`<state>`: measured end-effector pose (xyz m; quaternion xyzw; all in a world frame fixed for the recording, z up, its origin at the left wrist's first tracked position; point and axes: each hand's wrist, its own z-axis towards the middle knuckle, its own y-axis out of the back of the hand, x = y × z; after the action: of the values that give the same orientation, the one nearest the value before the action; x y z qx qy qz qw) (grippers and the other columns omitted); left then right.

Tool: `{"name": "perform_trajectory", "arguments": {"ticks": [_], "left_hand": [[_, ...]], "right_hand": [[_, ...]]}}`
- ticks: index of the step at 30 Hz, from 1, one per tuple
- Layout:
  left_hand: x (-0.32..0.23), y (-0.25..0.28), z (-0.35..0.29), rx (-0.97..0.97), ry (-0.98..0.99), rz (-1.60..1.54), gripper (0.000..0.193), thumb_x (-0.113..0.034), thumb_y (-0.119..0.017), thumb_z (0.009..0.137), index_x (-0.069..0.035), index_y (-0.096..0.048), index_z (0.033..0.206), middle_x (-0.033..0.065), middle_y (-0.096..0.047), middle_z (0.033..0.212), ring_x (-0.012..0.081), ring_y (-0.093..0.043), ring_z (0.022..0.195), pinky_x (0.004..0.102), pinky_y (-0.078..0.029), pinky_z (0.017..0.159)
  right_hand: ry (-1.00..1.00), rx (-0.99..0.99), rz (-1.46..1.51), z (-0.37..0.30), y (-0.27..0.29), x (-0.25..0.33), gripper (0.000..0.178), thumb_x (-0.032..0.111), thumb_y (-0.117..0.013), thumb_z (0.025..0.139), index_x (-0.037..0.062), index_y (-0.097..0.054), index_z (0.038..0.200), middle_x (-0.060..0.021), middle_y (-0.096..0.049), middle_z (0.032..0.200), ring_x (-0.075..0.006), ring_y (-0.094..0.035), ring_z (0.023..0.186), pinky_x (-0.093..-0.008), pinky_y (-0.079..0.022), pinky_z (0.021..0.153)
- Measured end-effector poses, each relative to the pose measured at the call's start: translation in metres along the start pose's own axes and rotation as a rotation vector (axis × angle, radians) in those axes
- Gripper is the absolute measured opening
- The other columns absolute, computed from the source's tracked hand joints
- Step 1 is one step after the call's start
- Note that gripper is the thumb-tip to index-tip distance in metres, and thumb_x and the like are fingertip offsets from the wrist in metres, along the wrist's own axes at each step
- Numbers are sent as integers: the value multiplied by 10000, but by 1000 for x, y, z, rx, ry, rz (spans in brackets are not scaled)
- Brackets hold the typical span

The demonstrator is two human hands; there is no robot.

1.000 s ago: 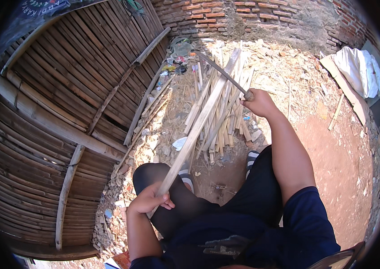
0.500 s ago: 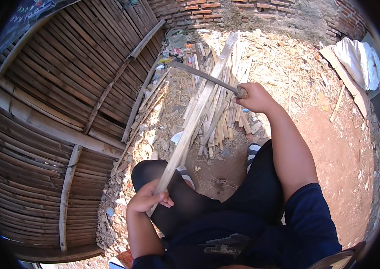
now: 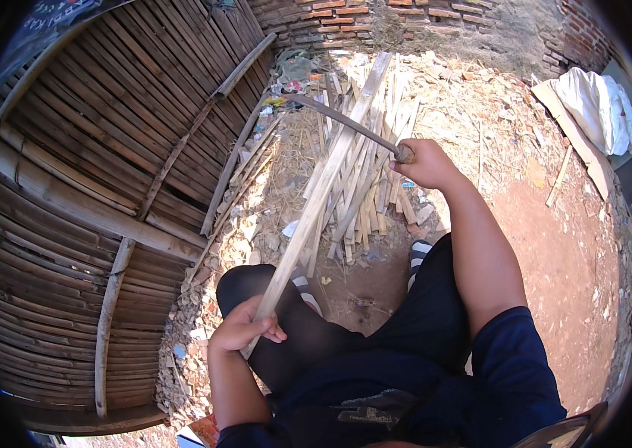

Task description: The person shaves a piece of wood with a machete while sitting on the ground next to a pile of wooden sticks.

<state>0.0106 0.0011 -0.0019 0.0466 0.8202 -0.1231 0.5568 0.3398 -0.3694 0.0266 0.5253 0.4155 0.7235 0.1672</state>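
Observation:
My left hand [image 3: 243, 328] grips the near end of a long pale bamboo slat [image 3: 323, 187] that slants up and away over my left knee. Raised to the right of the slat, my right hand [image 3: 428, 163] holds the handle of a long dark curved blade [image 3: 338, 118]. The blade reaches left across the slat near its far part; its tip points toward the fence. I cannot tell whether the blade touches the slat. Under both lies a pile of split bamboo strips [image 3: 364, 190] on the ground.
A woven bamboo fence panel [image 3: 107, 172] lies along the left. A brick wall [image 3: 405, 22] closes the back. White cloth on a board [image 3: 592, 104] lies at the right. Rubble and scraps [image 3: 189, 351] edge the fence; red dirt [image 3: 555, 261] spreads to the right. My feet wear striped sandals [image 3: 417, 254].
My right hand has swung the blade down and leftward, from pointing up and away to lying across the slat. My left hand keeps its hold on the slat.

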Motion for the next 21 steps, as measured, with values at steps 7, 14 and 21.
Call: {"name": "perform_trajectory", "arguments": {"ticks": [7, 14, 21], "left_hand": [[4, 3, -2, 12, 3, -28, 646, -437, -751, 912, 46, -486, 1250, 98, -619, 834, 302, -740, 859, 393, -616, 752], [6, 5, -2, 34, -6, -43, 580, -393, -745, 925, 30, -504, 1240, 86, -621, 838, 288, -738, 865, 384, -614, 768], [4, 1, -5, 38, -5, -102, 504, -332, -728, 948, 32, -525, 1231, 70, -621, 855, 257, -732, 874, 373, -609, 793]], "right_hand": [[169, 80, -116, -11, -2, 19, 403, 348, -794, 820, 50, -720, 1081, -215, -718, 959, -377, -691, 931, -461, -538, 838], [-105, -57, 30, 4, 8, -3, 409, 352, -782, 838, 23, -715, 1071, -229, -711, 931, -358, -698, 914, -438, -536, 812], [435, 174, -227, -20, -21, 45, 360, 352, -808, 806, 62, -716, 997, -224, -691, 833, -423, -668, 822, -466, -528, 733]]}}
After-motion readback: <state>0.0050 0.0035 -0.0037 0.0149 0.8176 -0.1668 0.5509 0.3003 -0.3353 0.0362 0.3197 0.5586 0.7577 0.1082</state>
